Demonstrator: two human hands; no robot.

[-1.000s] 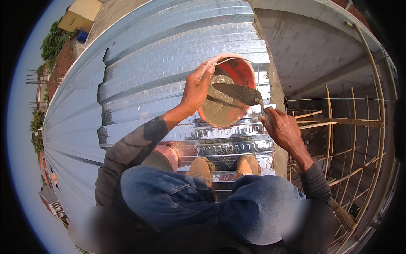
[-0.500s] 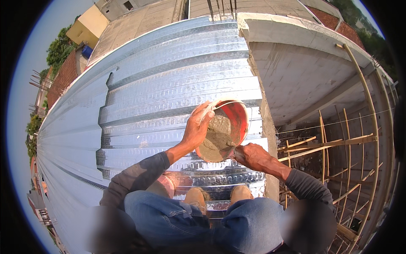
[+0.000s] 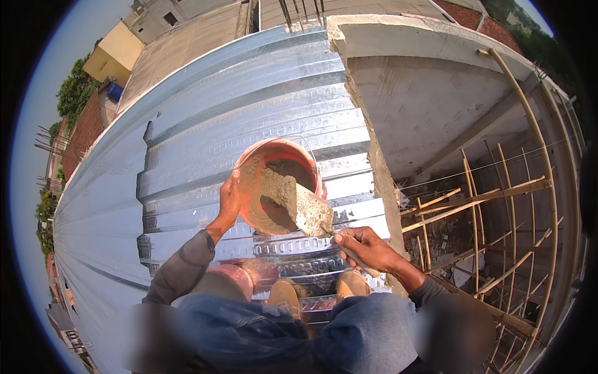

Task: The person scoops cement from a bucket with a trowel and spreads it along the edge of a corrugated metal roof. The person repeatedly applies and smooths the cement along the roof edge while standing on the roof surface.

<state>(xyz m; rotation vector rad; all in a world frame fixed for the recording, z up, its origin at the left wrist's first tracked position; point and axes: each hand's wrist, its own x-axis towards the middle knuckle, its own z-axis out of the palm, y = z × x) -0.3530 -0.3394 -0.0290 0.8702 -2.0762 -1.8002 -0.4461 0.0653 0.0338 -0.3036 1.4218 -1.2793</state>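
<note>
An orange-red bucket stands tilted toward me over the shiny ribbed metal sheets, its thin wire handle lying at the far side. Wet grey mortar coats its inside. My left hand grips the bucket's left rim, with some fingers hidden behind its wall. In my right hand is the handle of a trowel. Its mortar-caked blade reaches over the bucket's near right rim, with a lump of mortar at its far edge.
A second pinkish bucket sits by my left knee. My shoes rest on the metal sheets. A rough concrete edge borders a deep drop on the right, with bamboo scaffolding inside. Rebar sticks up at the far end.
The bucket has shifted left and tips more toward me. The trowel has come up out of the mortar with some on its blade. My left hand has slid lower along the rim.
</note>
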